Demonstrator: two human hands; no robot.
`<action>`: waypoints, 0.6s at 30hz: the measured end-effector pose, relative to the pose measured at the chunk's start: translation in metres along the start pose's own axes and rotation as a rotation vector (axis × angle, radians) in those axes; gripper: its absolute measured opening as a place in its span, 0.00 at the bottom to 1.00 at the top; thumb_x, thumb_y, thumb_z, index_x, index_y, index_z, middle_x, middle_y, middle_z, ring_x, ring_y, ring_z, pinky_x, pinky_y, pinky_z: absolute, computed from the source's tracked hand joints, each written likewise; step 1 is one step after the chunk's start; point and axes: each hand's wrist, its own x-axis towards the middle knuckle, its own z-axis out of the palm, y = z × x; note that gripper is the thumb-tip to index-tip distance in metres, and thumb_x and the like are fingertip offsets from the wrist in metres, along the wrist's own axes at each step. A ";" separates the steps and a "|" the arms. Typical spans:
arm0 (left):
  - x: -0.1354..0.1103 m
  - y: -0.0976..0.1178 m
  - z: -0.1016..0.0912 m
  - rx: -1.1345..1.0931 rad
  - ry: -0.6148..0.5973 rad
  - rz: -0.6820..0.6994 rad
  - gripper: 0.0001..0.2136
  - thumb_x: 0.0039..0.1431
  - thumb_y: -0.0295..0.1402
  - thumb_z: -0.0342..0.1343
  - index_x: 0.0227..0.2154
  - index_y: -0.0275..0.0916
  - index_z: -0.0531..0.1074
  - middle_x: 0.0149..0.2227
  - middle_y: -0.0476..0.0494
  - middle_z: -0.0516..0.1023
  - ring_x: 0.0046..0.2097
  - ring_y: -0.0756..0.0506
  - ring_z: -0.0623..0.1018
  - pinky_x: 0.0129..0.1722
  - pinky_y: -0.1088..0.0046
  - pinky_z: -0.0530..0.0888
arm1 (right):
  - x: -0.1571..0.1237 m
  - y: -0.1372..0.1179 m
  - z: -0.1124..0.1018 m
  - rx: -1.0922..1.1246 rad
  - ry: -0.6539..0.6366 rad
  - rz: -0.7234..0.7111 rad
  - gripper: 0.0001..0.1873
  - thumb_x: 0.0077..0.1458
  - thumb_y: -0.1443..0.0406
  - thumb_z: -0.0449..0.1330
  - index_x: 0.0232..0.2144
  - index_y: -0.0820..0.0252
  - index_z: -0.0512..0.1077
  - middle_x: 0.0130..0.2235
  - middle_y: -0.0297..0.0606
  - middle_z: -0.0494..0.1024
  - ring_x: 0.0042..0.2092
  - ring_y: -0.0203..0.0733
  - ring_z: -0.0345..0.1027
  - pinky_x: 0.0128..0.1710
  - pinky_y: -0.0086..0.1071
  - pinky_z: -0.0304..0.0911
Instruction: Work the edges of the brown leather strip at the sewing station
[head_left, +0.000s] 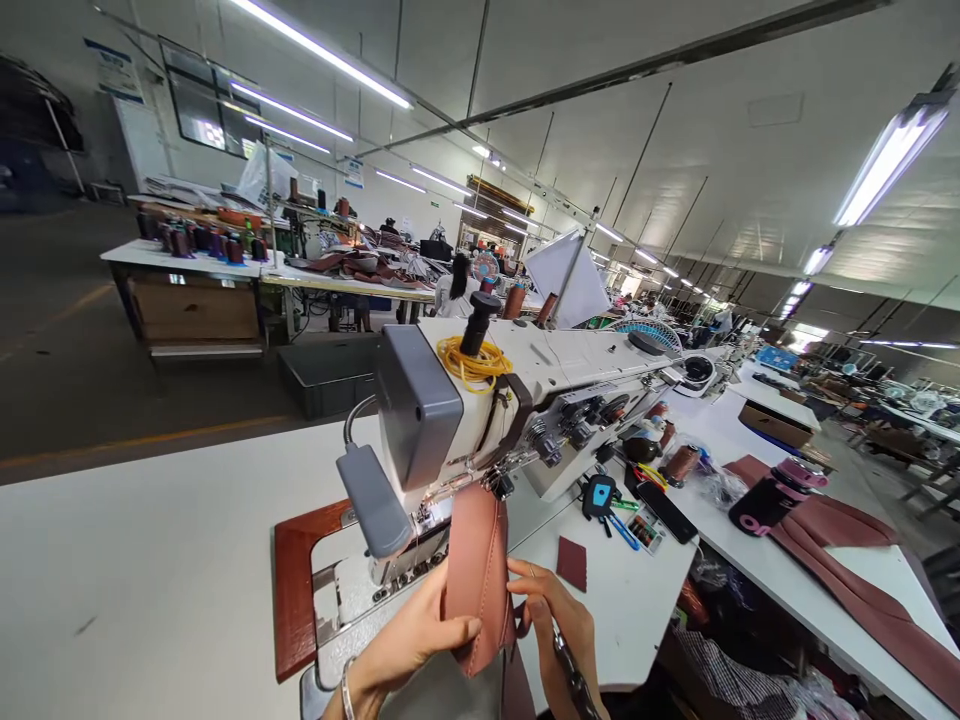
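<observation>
Left hand (416, 628): mine, pinching the leather (474, 560), thumb on top.
Right hand (561, 610): my fingers at the leather's right edge, a dark tool (574, 676) tucked in my grip.
Leather: stitched, far end beneath the sewing machine (559, 352).
Patch (572, 563): flat on the table (619, 615).

Stitched brown panel (474, 575) looks like leather or leatherette, mostly smooth with a low sheen; the tool (573, 672) shows bright metal plus glossy black. Sewing machine (581, 350) has smooth white painted housing, satin grey end cover (416, 400), bare shiny metal at the needle plate (397, 575), and reddish-brown glossy wood-look board (294, 600) alongside. Tabletop (187, 570) reads as smooth white laminate, low gloss; phone (667, 512) glossy black, bottle (769, 505) matt black with pink plastic-looking lid, bag (720, 488) clear crinkled plastic, box (772, 428) plain matt cardboard.
</observation>
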 end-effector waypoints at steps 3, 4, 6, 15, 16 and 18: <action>-0.001 0.001 0.001 -0.029 0.000 0.008 0.33 0.46 0.46 0.67 0.55 0.39 0.70 0.49 0.39 0.77 0.50 0.35 0.74 0.51 0.60 0.71 | 0.000 0.001 0.000 -0.008 -0.018 0.003 0.20 0.68 0.57 0.47 0.38 0.51 0.78 0.49 0.38 0.82 0.22 0.32 0.66 0.28 0.30 0.68; -0.001 0.001 0.002 -0.031 0.001 0.009 0.32 0.47 0.46 0.67 0.55 0.39 0.70 0.50 0.39 0.77 0.50 0.35 0.75 0.51 0.60 0.71 | 0.001 0.001 0.000 -0.011 -0.025 0.011 0.19 0.68 0.57 0.47 0.38 0.51 0.78 0.49 0.38 0.81 0.21 0.32 0.66 0.28 0.30 0.68; 0.000 0.000 0.002 -0.011 0.014 0.007 0.32 0.47 0.45 0.66 0.56 0.39 0.69 0.50 0.39 0.77 0.50 0.35 0.75 0.51 0.60 0.71 | 0.002 0.002 0.000 -0.012 -0.032 0.023 0.19 0.68 0.58 0.48 0.38 0.52 0.78 0.49 0.38 0.81 0.21 0.31 0.66 0.28 0.29 0.69; 0.002 0.012 0.008 0.087 0.037 -0.014 0.27 0.45 0.37 0.61 0.52 0.38 0.69 0.47 0.42 0.76 0.47 0.40 0.74 0.47 0.66 0.71 | -0.001 0.005 0.001 -0.092 -0.085 0.083 0.12 0.59 0.56 0.60 0.41 0.56 0.74 0.51 0.43 0.80 0.26 0.33 0.68 0.32 0.29 0.71; 0.002 0.014 0.009 0.093 0.048 -0.018 0.27 0.45 0.36 0.61 0.51 0.38 0.70 0.47 0.42 0.76 0.48 0.40 0.74 0.47 0.66 0.71 | -0.001 0.005 0.001 -0.097 -0.087 0.090 0.11 0.59 0.57 0.60 0.41 0.56 0.75 0.51 0.43 0.80 0.27 0.33 0.69 0.33 0.29 0.71; 0.002 0.017 0.011 0.093 0.059 -0.026 0.28 0.44 0.34 0.59 0.52 0.38 0.69 0.48 0.42 0.76 0.49 0.39 0.74 0.48 0.65 0.71 | 0.000 0.006 0.001 -0.098 -0.099 0.085 0.11 0.59 0.58 0.60 0.41 0.56 0.75 0.51 0.42 0.80 0.27 0.32 0.69 0.34 0.29 0.71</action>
